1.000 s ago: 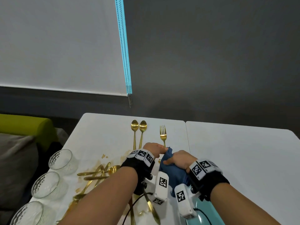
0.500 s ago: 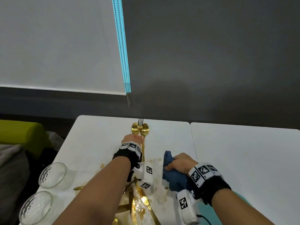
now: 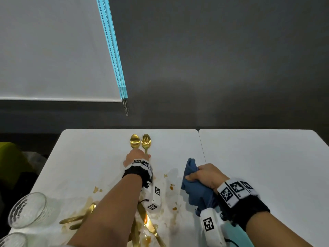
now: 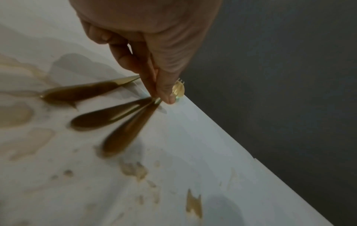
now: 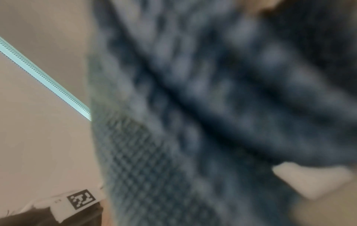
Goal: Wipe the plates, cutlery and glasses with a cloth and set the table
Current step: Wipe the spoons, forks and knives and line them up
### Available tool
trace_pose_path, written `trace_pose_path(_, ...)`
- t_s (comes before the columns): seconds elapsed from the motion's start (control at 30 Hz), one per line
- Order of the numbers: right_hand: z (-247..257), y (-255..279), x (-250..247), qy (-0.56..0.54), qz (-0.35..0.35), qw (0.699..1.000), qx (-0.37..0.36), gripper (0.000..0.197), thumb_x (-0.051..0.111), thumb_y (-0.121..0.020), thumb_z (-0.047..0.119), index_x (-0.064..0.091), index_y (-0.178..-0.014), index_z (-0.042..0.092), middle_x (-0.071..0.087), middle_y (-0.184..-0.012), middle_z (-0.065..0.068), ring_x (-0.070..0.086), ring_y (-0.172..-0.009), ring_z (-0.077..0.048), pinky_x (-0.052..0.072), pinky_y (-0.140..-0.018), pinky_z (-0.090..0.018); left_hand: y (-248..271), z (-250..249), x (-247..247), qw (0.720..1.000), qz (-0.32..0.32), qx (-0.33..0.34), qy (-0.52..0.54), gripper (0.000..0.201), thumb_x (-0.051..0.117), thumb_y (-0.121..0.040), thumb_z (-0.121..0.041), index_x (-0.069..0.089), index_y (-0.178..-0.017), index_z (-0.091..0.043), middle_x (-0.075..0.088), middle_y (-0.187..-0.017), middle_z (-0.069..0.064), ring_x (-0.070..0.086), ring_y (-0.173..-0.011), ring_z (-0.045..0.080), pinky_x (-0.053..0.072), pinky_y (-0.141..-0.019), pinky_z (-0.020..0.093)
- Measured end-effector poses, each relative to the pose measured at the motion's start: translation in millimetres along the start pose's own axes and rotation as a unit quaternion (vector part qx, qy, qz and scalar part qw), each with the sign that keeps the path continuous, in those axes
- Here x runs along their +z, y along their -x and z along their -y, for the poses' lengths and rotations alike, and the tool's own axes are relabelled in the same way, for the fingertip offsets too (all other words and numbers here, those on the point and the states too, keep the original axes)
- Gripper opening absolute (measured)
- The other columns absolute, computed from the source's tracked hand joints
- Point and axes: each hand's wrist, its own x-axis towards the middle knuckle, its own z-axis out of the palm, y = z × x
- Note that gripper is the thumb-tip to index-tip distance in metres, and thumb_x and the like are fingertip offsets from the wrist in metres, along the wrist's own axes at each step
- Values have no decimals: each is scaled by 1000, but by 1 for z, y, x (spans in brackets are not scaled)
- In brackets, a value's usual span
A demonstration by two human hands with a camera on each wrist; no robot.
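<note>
Gold fork (image 3: 146, 142): lies at the far middle of the white surface (image 3: 89, 157), tines over the bowl of a gold spoon, handle running back toward me. My left hand (image 3: 136, 156) is on it; in the left wrist view my thumb and fingers (image 4: 164, 85) pinch the narrow neck of the handle against the surface, the other fingers curled in.

Gold spoon (image 3: 134, 141): just beside the fork on its left, bowl up, handle under my left hand.

Blue cloth (image 3: 193, 182): bunched in my right hand (image 3: 204, 175), fingers wrapped tightly round it, one end sticking up past my knuckles and the rest hanging below the wrist. It is held near the seam where the two surfaces meet. The right wrist view shows only its waffle weave, blurred.

Uncleaned gold cutlery (image 3: 149, 227): several pieces scattered on the near part of the surface under and beside my left forearm, lying among brown sauce stains (image 3: 97, 189).

Glasses: one textured clear glass (image 3: 29, 210) on the near left edge of the surface, a second (image 3: 12, 240) partly cut off at the corner of the view.

Turquoise plate (image 3: 238, 234): edge showing below my right wrist.

Beyond: a dark wall and a white roller blind (image 3: 53, 50) with a bead chain.
</note>
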Motion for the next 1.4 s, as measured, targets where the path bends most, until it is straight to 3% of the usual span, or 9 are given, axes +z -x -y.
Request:
trace_pose_path(0.2, -6, 11, 2, -102, 5, 995, 19, 38, 74, -78, 26, 65, -102, -3, 67, -103, -15, 64, -95, -30, 53, -81, -35, 24, 17, -20, 995, -16, 37, 87, 38, 75, -76, -34, 64, -107, -15, 65, -114, 7, 59, -108, 28, 47, -98, 39)
trace_pose_path(0.33, -8, 32, 9, -164, 32, 985, 27, 26, 74, -78, 22, 63, -85, 0, 67, -90, -16, 63, -81, -29, 52, -74, -34, 60, 38, -45, 996, 16, 55, 72, 42, 75, -77, -34, 64, -112, -14, 64, -119, 4, 57, -113, 24, 46, -95, 30)
trace_pose_path(0.47, -18, 49, 16, -178, 53, 982, 25, 44, 77, -75, 25, 61, -102, -7, 68, -98, -23, 64, -88, -35, 53, -78, -39, 98, 71, -51, 997, 25, 54, 52, 34, 75, -78, -28, 66, -107, -13, 65, -115, 4, 58, -111, 23, 48, -95, 29)
trace_pose_path(0.63, -34, 70, 24, -150, 48, 987, 20, 60, 78, -72, 29, 57, -115, -8, 65, -109, -25, 64, -99, -38, 53, -85, -43, 132, 118, -44, 999, 26, 28, -22, 30, 70, -83, -31, 66, -106, -14, 66, -113, 3, 61, -108, 22, 50, -92, 28)
trace_pose_path(0.77, -46, 82, 27, -146, 47, 988, 23, 60, 79, -71, 28, 58, -114, -9, 66, -107, -25, 64, -98, -38, 53, -88, -44, 144, 141, -45, 992, -5, 30, -120, 25, 58, -89, -26, 64, -108, -11, 66, -113, 6, 62, -106, 24, 49, -86, 28)
trace_pose_path(0.93, -53, 97, 33, -151, 49, 987, 32, 54, 77, -74, 25, 58, -112, -9, 66, -108, -25, 63, -101, -38, 52, -86, -42, 131, 166, -41, 973, -36, 48, -223, 31, 43, -95, -18, 58, -122, -13, 64, -120, 6, 60, -111, 26, 48, -92, 32)
trace_pose_path(1.07, -63, 96, 41, -165, 48, 984, 46, 56, 78, -73, 27, 59, -112, -9, 67, -105, -23, 64, -100, -37, 52, -90, -42, 122, 174, -35, 962, -51, 68, -261, 30, 36, -95, -12, 56, -118, -14, 61, -121, 7, 54, -114, 26, 44, -94, 32)
trace_pose_path(1.3, -70, 94, 52, -169, 21, 984, 57, 53, 77, -72, 32, 63, -106, -7, 69, -104, -22, 64, -101, -36, 49, -96, -46, 108, 187, -46, 954, -42, 63, -291, 39, 59, -85, -21, 49, -122, -14, 52, -125, 9, 43, -122, 26, 41, -99, 35)
trace_pose_path(1.4, -68, 95, 54, -178, 12, 983, 54, 42, 75, -76, 27, 63, -98, -6, 68, -97, -21, 64, -90, -33, 53, -79, -37, 106, 187, -52, 936, -33, 74, -342, 48, 66, -78, -21, 49, -122, -15, 50, -127, 9, 43, -123, 26, 39, -101, 35)
